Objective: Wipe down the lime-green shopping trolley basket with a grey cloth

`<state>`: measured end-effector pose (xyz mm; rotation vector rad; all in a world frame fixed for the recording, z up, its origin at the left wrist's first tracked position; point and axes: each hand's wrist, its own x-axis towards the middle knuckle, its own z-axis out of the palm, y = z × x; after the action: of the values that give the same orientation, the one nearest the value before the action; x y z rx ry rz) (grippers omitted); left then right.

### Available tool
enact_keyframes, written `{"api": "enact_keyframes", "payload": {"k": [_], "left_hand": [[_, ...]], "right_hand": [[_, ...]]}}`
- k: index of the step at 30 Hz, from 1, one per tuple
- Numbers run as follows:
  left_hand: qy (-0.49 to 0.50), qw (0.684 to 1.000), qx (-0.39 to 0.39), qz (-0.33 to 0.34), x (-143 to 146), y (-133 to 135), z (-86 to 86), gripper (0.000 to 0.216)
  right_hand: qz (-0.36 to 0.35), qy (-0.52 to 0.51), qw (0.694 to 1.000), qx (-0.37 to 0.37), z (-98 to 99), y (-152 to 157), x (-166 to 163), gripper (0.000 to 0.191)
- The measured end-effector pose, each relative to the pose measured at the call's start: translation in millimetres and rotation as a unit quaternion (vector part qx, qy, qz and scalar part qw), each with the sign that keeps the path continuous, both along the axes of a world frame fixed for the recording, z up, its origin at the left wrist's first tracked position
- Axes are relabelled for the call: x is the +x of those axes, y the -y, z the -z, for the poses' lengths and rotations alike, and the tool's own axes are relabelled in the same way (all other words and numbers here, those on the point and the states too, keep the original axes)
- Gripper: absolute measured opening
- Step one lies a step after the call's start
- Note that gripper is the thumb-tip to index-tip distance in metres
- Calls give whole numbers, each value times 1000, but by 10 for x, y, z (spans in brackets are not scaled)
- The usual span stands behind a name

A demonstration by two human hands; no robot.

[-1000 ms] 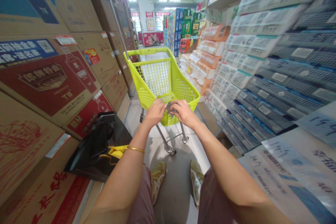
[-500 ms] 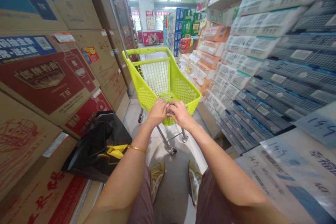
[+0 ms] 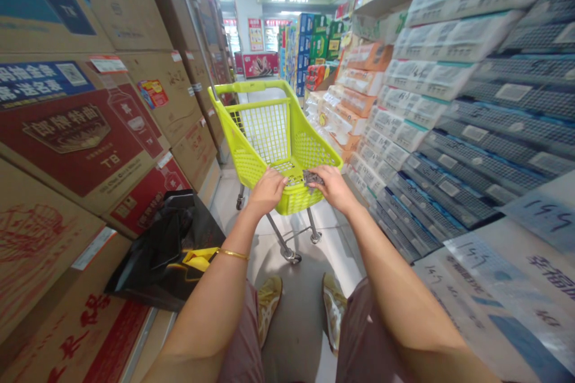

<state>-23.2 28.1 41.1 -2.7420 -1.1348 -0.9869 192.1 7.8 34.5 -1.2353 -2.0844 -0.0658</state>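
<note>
A lime-green plastic shopping cart stands in the aisle in front of me, its basket tilted toward me. My left hand is closed over the near rim of the basket. My right hand presses a small dark grey cloth against the same rim, further right. A gold bangle sits on my left wrist. My two feet in yellowish shoes show below on the grey floor.
Stacked cardboard cartons wall the left side, with a black and yellow bag on the floor beside them. Wrapped tissue packs fill the shelves on the right. The aisle runs on behind the cart toward more stacked goods.
My right hand has slid to the right along the cart's rim with the cloth, away from my left hand. The left hand has stayed put.
</note>
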Motion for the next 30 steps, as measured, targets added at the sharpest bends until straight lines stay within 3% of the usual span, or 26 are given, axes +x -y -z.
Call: {"api": "enact_keyframes", "payload": {"k": [4,11,17,26,30], "left_hand": [[1,1000,2,-9,25,3,11,32],[8,1000,3,-12,11,-1,11,32],[2,1000,-2,-11,-16,4,7,33],[-18,1000,11,-21,41,8,14,32],[-16,1000,15,-23,68,10,22,31]], "right_hand": [[-4,-22,1000,10,3,33,-6,26],[-63,-4,998,9,-24,204,-547,25],[-84,8,996,1,-66,170,-516,22],[41,-6,999,12,-13,19,-153,21],[58,-13,998,27,5,60,-195,21]]}}
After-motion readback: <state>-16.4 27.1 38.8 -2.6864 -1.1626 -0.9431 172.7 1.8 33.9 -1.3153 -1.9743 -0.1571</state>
